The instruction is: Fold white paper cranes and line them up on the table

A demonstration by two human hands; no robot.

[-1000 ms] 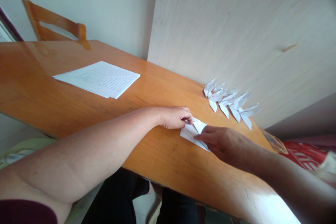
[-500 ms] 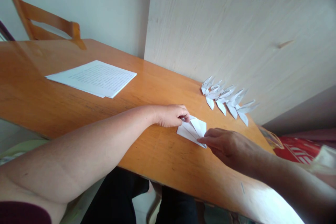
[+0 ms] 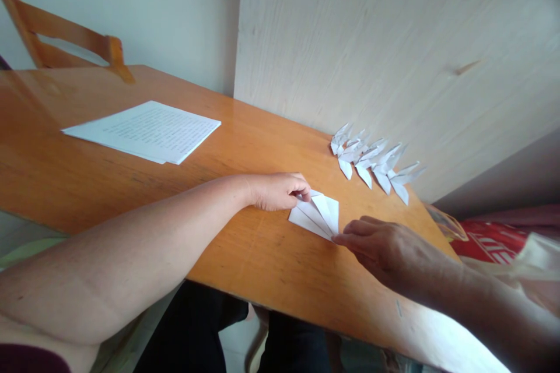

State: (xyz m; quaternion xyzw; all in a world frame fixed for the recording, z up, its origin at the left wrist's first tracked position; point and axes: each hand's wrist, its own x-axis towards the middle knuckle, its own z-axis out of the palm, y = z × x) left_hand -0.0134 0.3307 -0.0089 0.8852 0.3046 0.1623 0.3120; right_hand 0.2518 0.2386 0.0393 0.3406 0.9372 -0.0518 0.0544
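Note:
A small sheet of white folded paper (image 3: 322, 217) lies on the wooden table, a narrow flap creased across its face. My left hand (image 3: 280, 191) is closed at its upper left edge, thumb and curled fingers gripping the paper. At the sheet's lower right corner, my right hand (image 3: 378, 245) has its fingers drawn together, the tips pinching the point where the creases meet. Behind the sheet stands a row of several white folded-paper figures (image 3: 371, 160) with pointed, wing-like parts.
A stack of printed sheets (image 3: 149, 128) rests on the left part of the wooden table (image 3: 258, 250). A wooden chair (image 3: 72, 35) stands beyond the far left edge. A pale panel (image 3: 350, 41) borders the back, and red and white bags (image 3: 494, 242) are at the right.
My right fingertips have slid from the paper's lower edge to its lower right corner, exposing more of the flap. The whole view has shifted slightly; my left hand keeps its hold.

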